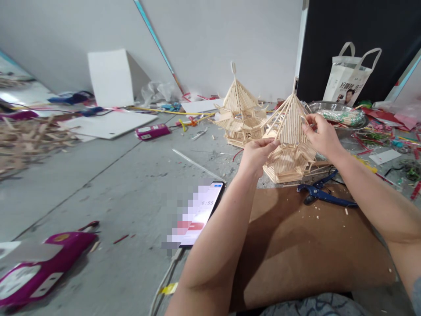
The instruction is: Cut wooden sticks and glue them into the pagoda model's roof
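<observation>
Head view: close work on the roof of a pale, tiered wooden-stick pagoda (pixel 291 131)

From the centre of the view, the pagoda stood upright towards 2 o'clock, just beyond the far edge of a flat brown sheet (pixel 315 250). The bare left hand (pixel 257 153) had its fingertips drawn into a narrow pinch on the roof's lower edge, on the 8 o'clock side; the bare right hand (pixel 320 133) pinched the roof's edge on the 3 o'clock side. Whether either also gripped a loose stick could not be told.

The step in hand looked like fitting or steadying roof sticks: the near face was closely filled, while gaps showed between the sticks on the 9 o'clock side. The next move probably called for light, even pressure, one hand bracing the edge while the other set a stick, since such thin rods seemed easy to knock askew.

Measured from the pagoda, a second pale wooden-stick pagoda with upturned eaves (pixel 241 117) stood near at 10 o'clock. A blue plier-like hand tool (pixel 317 192) lay at 5 o'clock, a lit, black-edged phone (pixel 204 215) at 8 o'clock, and a round, silvery metal bowl (pixel 362 124) at 2 o'clock.
</observation>
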Tool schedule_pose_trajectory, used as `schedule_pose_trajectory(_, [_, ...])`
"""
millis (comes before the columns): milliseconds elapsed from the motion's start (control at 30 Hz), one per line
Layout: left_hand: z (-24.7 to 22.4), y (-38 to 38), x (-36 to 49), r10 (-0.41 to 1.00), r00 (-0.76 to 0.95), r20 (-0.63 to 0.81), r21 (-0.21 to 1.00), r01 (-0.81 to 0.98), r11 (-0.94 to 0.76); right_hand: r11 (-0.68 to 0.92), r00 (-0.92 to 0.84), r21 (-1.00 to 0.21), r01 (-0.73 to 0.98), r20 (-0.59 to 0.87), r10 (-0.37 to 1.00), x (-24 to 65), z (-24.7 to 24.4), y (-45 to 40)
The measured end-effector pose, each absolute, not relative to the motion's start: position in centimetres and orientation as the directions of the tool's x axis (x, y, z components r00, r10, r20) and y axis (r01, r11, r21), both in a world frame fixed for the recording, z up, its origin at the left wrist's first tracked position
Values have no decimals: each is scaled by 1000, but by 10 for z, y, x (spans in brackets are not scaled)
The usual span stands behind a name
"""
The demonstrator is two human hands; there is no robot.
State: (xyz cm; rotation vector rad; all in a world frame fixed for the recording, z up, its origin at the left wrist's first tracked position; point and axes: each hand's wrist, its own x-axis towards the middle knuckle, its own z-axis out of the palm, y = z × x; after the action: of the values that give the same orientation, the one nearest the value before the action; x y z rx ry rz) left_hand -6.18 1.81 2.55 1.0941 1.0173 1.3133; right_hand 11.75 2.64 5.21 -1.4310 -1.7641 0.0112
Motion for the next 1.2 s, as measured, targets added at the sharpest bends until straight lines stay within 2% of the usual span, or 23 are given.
schedule_pose_trajectory(1200, [27,19,-66,998,59,2,991,-136,6,352,-12,-465,812,589,808,119,52,28])
